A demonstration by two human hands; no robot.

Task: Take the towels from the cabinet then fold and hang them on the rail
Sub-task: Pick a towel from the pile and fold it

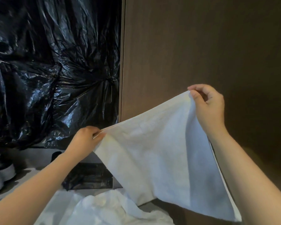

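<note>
Head view, black plastic sheeting [52, 70], brown cabinet panel [201, 46], shoes [2, 176]

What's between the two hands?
Head view: only the towel, its upper edge stretched from the left hand up to the right hand, both pinching it.

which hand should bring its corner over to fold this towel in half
Right, probably. The right hand pinches the higher corner of the towel, with cloth hanging free below it, so it can swing across to the left hand, which holds the lower corner.
</note>
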